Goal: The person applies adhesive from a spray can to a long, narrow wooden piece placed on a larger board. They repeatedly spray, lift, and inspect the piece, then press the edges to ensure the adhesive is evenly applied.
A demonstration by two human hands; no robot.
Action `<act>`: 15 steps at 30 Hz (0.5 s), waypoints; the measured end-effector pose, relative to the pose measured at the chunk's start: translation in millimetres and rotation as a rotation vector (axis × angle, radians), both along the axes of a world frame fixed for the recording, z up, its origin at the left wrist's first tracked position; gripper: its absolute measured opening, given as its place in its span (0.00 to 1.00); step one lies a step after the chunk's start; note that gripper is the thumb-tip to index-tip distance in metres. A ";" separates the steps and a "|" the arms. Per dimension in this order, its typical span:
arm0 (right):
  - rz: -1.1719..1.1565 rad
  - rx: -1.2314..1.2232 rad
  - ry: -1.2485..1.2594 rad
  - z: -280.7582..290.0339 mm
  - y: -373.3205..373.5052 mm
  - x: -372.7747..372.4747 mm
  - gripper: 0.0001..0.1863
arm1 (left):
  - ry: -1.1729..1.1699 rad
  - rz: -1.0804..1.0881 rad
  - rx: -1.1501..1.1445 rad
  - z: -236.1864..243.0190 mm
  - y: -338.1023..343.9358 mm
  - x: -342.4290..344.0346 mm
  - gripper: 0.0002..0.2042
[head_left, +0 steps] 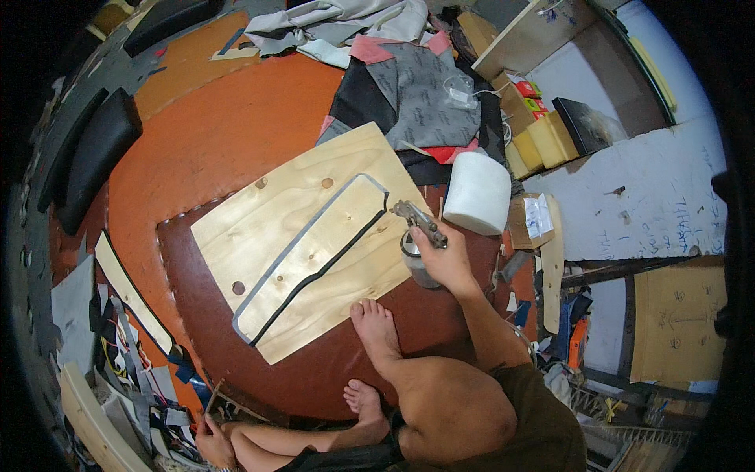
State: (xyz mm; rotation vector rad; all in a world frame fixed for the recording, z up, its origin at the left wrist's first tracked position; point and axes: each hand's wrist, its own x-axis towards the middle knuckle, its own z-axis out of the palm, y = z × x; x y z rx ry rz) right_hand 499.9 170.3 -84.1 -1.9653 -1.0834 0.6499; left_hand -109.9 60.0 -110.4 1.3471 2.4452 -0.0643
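My right hand (445, 256) is wrapped round a metal spray gun (421, 224) with a silver cup (417, 263) below it. The gun's nozzle end is beside the right edge of a pale plywood board (236, 220). On that board lies a long wooden panel (314, 252), edged with grey along its far side and black along its near side. Down at the lower left, my left hand (214, 444) rests by my shin with its fingers bent. A thin brown strip (214, 397) rises next to those fingers; what they hold is hard to make out.
A white roll (477, 193) stands right of the board, near a small cardboard box (531, 222). Grey and black fabric (425, 94) is heaped at the back. Black padded pieces (98, 161) and a narrow panel (134, 291) lie left. Scraps (149, 377) crowd the lower left.
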 end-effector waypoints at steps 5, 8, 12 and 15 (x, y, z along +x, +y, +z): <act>0.073 -0.036 0.019 3.6 2.5 -15.7 0.21 | -0.027 0.023 0.045 6.4 2.5 6.2 0.28; 0.108 -0.085 0.044 7.6 -0.9 -27.4 0.22 | -0.083 0.083 -0.075 15.6 6.8 9.1 0.28; 0.147 -0.171 0.121 9.7 -5.0 -44.2 0.23 | -0.075 0.034 -0.024 24.8 11.3 15.8 0.29; 0.213 -0.226 0.158 9.7 -7.7 -55.7 0.23 | -0.036 0.049 -0.063 28.4 14.3 18.9 0.29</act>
